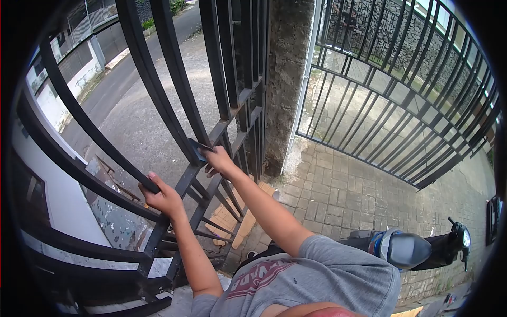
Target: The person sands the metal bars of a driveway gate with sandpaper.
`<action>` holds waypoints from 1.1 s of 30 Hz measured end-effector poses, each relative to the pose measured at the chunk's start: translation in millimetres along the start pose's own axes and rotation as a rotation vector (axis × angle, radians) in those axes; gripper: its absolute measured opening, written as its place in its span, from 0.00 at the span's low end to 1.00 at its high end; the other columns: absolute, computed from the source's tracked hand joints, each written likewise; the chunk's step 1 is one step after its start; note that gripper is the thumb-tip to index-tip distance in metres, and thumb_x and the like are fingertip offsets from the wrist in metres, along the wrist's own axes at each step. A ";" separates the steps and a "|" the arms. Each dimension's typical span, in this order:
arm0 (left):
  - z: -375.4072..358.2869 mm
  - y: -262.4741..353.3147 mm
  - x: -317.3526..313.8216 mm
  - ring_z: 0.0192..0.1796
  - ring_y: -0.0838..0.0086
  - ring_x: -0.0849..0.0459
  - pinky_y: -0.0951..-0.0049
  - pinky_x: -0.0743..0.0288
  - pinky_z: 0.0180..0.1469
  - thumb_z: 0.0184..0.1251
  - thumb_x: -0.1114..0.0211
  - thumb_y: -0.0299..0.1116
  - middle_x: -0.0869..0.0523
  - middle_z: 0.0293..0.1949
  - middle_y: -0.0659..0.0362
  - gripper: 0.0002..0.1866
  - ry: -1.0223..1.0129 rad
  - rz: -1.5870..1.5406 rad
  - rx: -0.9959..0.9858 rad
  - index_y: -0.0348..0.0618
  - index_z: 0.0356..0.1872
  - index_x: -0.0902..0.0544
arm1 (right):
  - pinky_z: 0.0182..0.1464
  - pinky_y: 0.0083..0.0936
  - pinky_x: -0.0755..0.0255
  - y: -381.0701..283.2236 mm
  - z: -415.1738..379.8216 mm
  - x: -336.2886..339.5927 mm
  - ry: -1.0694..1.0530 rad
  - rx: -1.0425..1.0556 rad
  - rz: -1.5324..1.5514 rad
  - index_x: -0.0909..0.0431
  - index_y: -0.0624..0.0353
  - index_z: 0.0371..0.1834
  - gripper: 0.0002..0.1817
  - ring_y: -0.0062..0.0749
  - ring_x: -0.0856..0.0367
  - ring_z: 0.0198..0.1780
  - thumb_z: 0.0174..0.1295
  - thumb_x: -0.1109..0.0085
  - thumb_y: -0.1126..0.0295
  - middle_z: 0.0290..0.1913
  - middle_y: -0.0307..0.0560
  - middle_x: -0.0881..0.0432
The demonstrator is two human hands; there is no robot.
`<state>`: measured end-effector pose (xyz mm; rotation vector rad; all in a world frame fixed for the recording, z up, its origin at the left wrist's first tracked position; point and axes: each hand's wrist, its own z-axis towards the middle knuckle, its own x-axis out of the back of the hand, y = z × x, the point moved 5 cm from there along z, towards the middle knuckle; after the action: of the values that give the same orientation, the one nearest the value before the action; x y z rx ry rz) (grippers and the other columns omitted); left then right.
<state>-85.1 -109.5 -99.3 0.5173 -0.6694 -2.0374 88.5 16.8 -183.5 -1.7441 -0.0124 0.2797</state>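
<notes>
My left hand (pixel 163 198) is wrapped round one upright bar of a black metal gate (pixel 181 182), just above its horizontal rail. Further right, my right hand (pixel 217 159) pinches a thin dark bluish sheet (pixel 198 150) that looks like sandpaper. The sheet lies against the lower part of another upright bar, close above the same rail. My fingers cover part of it, so its full shape is hidden.
A rough concrete pillar (pixel 283 79) stands right of the gate. Beyond it is a second black barred gate (pixel 388 90) over brick paving (pixel 338 185). A parked motorbike (pixel 409 249) is at lower right. Cardboard (pixel 246 216) lies at the gate's foot.
</notes>
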 end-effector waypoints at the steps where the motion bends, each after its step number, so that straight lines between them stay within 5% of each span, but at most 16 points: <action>1: -0.2 -0.4 0.2 0.28 0.69 0.29 0.68 0.32 0.33 0.76 0.42 0.34 0.26 0.25 0.53 0.17 -0.011 -0.013 0.027 0.28 0.33 0.28 | 0.20 0.29 0.20 0.0 -5.5 5.9 -0.098 0.035 -0.002 0.19 0.64 0.46 0.20 0.30 0.21 0.18 0.66 0.41 0.55 0.27 0.49 0.16; 3: 1.1 0.2 0.9 0.28 0.68 0.29 0.68 0.32 0.33 0.76 0.42 0.34 0.26 0.25 0.52 0.16 -0.005 -0.013 -0.004 0.28 0.33 0.28 | 0.20 0.30 0.20 -0.7 -8.6 9.2 -0.202 0.069 0.017 0.18 0.65 0.44 0.23 0.30 0.21 0.18 0.65 0.38 0.52 0.28 0.49 0.16; 7: 1.5 1.1 -0.1 0.28 0.63 0.27 0.65 0.31 0.33 0.76 0.42 0.35 0.25 0.25 0.49 0.17 0.001 -0.020 -0.002 0.28 0.33 0.28 | 0.21 0.32 0.19 -29.9 -9.6 8.1 0.156 -0.092 -0.352 0.16 0.69 0.32 0.28 0.37 0.15 0.22 0.59 0.33 0.47 0.26 0.52 0.15; 10: 0.8 0.4 1.0 0.29 0.62 0.23 0.64 0.29 0.35 0.75 0.40 0.34 0.22 0.27 0.49 0.16 -0.016 -0.016 0.041 0.27 0.33 0.25 | 0.20 0.32 0.20 -36.5 -16.8 1.9 0.207 -0.010 -0.451 0.17 0.71 0.38 0.28 0.34 0.16 0.19 0.62 0.36 0.48 0.22 0.50 0.18; 14: 1.7 1.9 3.2 0.29 0.61 0.23 0.64 0.29 0.36 0.75 0.40 0.35 0.22 0.26 0.49 0.16 -0.038 0.011 0.048 0.28 0.32 0.25 | 0.22 0.32 0.20 -7.2 -7.4 12.0 0.051 0.109 -0.282 0.16 0.69 0.33 0.29 0.38 0.16 0.18 0.64 0.39 0.45 0.18 0.49 0.18; 16: 1.5 1.3 2.8 0.28 0.60 0.24 0.64 0.30 0.34 0.75 0.41 0.35 0.24 0.25 0.50 0.16 -0.052 0.005 0.072 0.30 0.31 0.27 | 0.32 0.39 0.19 -29.0 -14.0 19.3 0.186 0.138 -0.697 0.15 0.68 0.27 0.30 0.47 0.15 0.23 0.60 0.37 0.44 0.25 0.58 0.16; 17: 1.6 3.2 2.7 0.28 0.61 0.24 0.64 0.30 0.34 0.75 0.41 0.35 0.24 0.25 0.51 0.16 -0.060 -0.010 0.078 0.31 0.31 0.27 | 0.38 0.43 0.20 -43.9 -18.3 22.9 0.435 0.366 -0.997 0.15 0.68 0.26 0.30 0.55 0.14 0.31 0.54 0.33 0.44 0.28 0.63 0.15; 18: 2.1 4.2 3.4 0.27 0.62 0.24 0.64 0.31 0.33 0.75 0.41 0.34 0.24 0.24 0.52 0.15 -0.063 -0.018 0.085 0.32 0.31 0.27 | 0.39 0.46 0.20 -59.1 -23.7 22.9 0.447 0.405 -1.142 0.15 0.67 0.26 0.29 0.59 0.15 0.37 0.50 0.31 0.45 0.29 0.65 0.16; 20: 1.3 -1.4 3.0 0.27 0.66 0.24 0.66 0.32 0.32 0.74 0.41 0.34 0.25 0.23 0.53 0.14 -0.042 -0.045 0.035 0.34 0.31 0.28 | 0.33 0.46 0.22 -64.0 -13.9 20.6 0.428 0.702 -1.299 0.17 0.63 0.25 0.26 0.57 0.15 0.31 0.53 0.33 0.45 0.25 0.62 0.18; 27: 3.0 2.6 6.1 0.20 0.66 0.25 0.67 0.34 0.25 0.73 0.40 0.33 0.27 0.18 0.55 0.12 -0.032 -0.056 0.081 0.37 0.31 0.28 | 0.30 0.46 0.23 -78.0 -20.0 4.8 0.420 0.698 -1.406 0.20 0.62 0.18 0.29 0.58 0.16 0.27 0.57 0.35 0.44 0.20 0.61 0.19; 30: 4.7 1.4 6.6 0.23 0.56 0.18 0.64 0.30 0.26 0.70 0.39 0.29 0.23 0.19 0.51 0.08 -0.052 -0.054 0.071 0.37 0.34 0.27 | 0.30 0.45 0.23 -109.1 -31.7 2.4 0.559 0.895 -1.205 0.16 0.64 0.21 0.28 0.57 0.15 0.29 0.52 0.30 0.45 0.23 0.62 0.18; 33: 5.8 4.7 7.0 0.23 0.56 0.17 0.65 0.29 0.26 0.69 0.39 0.27 0.23 0.19 0.51 0.06 -0.061 -0.052 0.087 0.37 0.34 0.27 | 0.32 0.44 0.21 -93.3 -18.4 2.1 0.484 0.782 -1.373 0.14 0.64 0.24 0.27 0.56 0.15 0.29 0.50 0.29 0.45 0.24 0.61 0.17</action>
<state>-89.1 -116.1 -92.6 0.5296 -0.7911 -2.0872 107.8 17.4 -90.4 -0.6917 -0.6296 -1.0130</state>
